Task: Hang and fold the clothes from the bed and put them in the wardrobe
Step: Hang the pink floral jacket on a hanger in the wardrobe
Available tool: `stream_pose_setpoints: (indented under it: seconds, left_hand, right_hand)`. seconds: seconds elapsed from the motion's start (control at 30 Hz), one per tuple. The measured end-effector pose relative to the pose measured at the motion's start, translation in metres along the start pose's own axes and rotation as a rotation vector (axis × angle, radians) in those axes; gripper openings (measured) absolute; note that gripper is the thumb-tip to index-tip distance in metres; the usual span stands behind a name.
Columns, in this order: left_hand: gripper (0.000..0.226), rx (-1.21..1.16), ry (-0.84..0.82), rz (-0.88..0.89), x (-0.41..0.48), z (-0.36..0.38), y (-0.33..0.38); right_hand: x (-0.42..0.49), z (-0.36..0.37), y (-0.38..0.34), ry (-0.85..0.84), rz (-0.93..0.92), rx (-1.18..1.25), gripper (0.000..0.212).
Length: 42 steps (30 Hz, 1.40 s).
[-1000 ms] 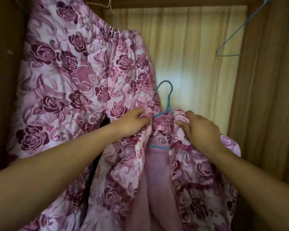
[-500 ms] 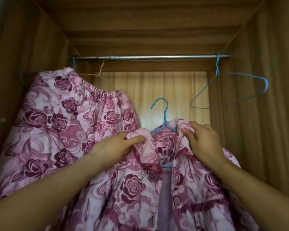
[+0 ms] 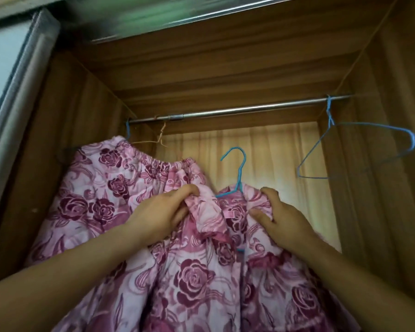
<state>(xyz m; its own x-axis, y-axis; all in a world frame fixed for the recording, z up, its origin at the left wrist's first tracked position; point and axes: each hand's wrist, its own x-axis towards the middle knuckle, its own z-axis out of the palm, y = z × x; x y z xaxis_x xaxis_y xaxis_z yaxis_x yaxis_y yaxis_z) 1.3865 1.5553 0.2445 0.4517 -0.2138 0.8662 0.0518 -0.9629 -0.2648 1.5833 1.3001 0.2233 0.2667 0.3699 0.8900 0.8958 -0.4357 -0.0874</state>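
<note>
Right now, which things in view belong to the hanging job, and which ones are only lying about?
In the job: left hand and right hand, both holding the floral jacket; its blue hanger; the metal rail.
Lying about: the hung floral garment at left; the empty hanger at right; the string on the rail.

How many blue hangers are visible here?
3. Left hanger: on the rail, far left. Middle hanger: in the jacket gripped by left hand and right hand. Empty hanger: on the rail at right. Others may be hidden.

the floral jacket [image 3: 194, 279] hides the shoulders of the blue hanger [image 3: 239, 174].
</note>
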Motion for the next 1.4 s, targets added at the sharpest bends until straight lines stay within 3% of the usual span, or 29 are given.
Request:
stream_pose_setpoints:
  seconds: [0.23,0.33,0.47,0.63,1.03,1.23,1.4]
  left_hand:
    - [0.031,-0.187,0.014,-0.066,0.036,0.001,0.002]
    - [0.030,-0.123,-0.087,0.023,0.049,0.003,0.007]
    - [0.040,0.311,-0.322,0.115,0.031,0.007,-0.015]
    - [0.039,0.530,-0.337,0.027,0.064,-0.004,-0.032]
    - [0.052,0.750,-0.318,-0.109,0.161,-0.017,-0.075]
    - [0.051,0.838,-0.294,-0.092,0.183,-0.043,-0.088]
    - [0.049,0.905,-0.229,-0.152,0.184,-0.073,-0.095]
  right_hand:
    - [0.013,0.046,0.006,0.063,-0.270,-0.193,0.045]
    - [0.027,0.055,0.013,0.186,-0.173,-0.122,0.040]
    - [0.056,0.052,0.036,0.298,-0.045,0.007,0.035]
    - [0.108,0.074,0.036,0.225,-0.007,0.039,0.041]
    - [0.237,0.104,0.001,0.126,0.138,0.141,0.046]
    - [0.276,0.104,-0.026,0.117,0.227,0.148,0.042]
    - [0.293,0.106,-0.058,0.190,0.159,0.279,0.036]
